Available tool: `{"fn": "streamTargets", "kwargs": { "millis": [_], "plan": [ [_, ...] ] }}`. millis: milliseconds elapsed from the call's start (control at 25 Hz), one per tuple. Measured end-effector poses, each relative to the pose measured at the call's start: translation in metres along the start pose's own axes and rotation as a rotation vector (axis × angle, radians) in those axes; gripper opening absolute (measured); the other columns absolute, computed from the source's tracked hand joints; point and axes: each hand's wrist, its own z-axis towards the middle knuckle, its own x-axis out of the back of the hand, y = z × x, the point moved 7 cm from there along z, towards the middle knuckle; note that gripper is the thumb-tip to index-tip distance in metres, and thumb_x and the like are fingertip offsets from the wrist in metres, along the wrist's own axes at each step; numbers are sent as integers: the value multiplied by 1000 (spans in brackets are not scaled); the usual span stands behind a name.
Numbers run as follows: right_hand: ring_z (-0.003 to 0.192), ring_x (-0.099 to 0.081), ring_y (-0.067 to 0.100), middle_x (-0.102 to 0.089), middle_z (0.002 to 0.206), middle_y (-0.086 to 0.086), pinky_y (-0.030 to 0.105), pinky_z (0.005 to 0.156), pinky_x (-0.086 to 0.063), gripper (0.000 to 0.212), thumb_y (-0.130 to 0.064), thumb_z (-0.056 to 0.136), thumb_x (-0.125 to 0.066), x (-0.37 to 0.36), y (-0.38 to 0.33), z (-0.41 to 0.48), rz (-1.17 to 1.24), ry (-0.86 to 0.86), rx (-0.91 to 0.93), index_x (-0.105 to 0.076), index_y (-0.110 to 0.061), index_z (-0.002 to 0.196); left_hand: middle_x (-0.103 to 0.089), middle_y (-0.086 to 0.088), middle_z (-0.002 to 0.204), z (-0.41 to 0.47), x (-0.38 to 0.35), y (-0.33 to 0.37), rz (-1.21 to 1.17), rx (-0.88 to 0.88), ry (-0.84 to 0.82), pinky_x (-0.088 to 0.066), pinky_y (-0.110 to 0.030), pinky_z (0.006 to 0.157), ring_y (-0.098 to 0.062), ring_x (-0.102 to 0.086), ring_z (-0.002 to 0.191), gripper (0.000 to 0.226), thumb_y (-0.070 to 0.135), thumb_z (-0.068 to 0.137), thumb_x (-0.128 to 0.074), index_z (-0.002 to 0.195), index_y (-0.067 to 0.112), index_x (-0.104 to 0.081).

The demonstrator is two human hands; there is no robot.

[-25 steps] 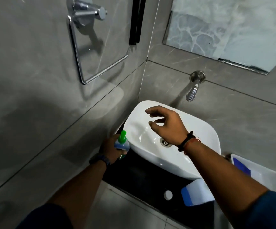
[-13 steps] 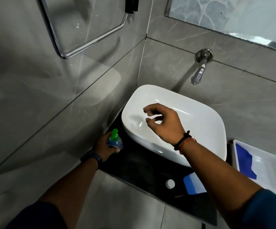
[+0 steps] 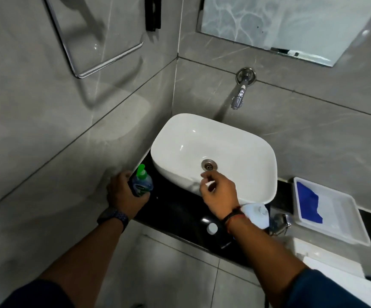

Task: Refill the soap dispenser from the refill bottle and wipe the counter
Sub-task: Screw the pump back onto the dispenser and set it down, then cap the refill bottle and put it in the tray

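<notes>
Item 1. Left hand: near left, at the desk's left end against the side wall. Fingers wrapped round the body of the dispenser, closed on it. Dark strap on the wrist.

Item 2. Dispenser: blue bottle, green pump top, upright or nearly so, on the black desk just left of the basin. Whether its base touches the desk cannot be told.

Item 3. Right hand: over the basin's near rim, just below the drain. Fingers curled loosely, thumb and forefinger close together, holding nothing visible. Dark and red bands on the wrist.

Item 4. Refill bottle: white, lying on the desk under the basin's near right edge, partly hidden by the right wrist. Small white cap on the desk near it, apart from it.

Item 5. Tray: white, right of the basin, holding a blue cloth.

Item 6. Basin: white, on the desk, dry-looking. Tap on the back wall above it. Mirror above the tap; chrome rail on the left wall.

Change since one second ago: the right hand has drawn back from mid-basin to the near rim, leaving the drain uncovered. The left hand keeps its grip on the dispenser. The view has tipped downward.
</notes>
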Motion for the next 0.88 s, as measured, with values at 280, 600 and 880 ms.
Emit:
{"fn": "streamTargets", "kwargs": {
  "millis": [280, 600, 880],
  "plan": [
    [65, -53, 12, -56, 72, -3, 20, 60, -43, 10, -23, 80, -59, 111, 35, -52, -118, 356, 178, -55, -21, 88, -58, 3, 82, -78, -90, 75, -96, -132, -296, -53, -30, 69, -14, -59, 73, 30, 33, 62, -82, 79, 26, -60],
    [101, -54, 18, -54, 113, 2, 26, 82, -45, 89, -50, 49, -87, 96, 161, -101, 6, 264, -445, -44, -16, 119, -45, -7, 134, -130, -216, 68, 288, -191, -671, -43, -38, 99, -30, -45, 120, 77, 41, 66, -78, 134, 25, -45],
    [77, -51, 7, -47, 86, -22, 12, 56, -38, 71, -42, 50, -85, 52, 180, -80, 42, 176, -512, -29, -44, 95, -48, -4, 126, -124, -247, 67, 570, -376, -649, -47, -39, 88, -31, -45, 114, 41, 40, 80, -61, 120, 32, -54]
  ]
}}
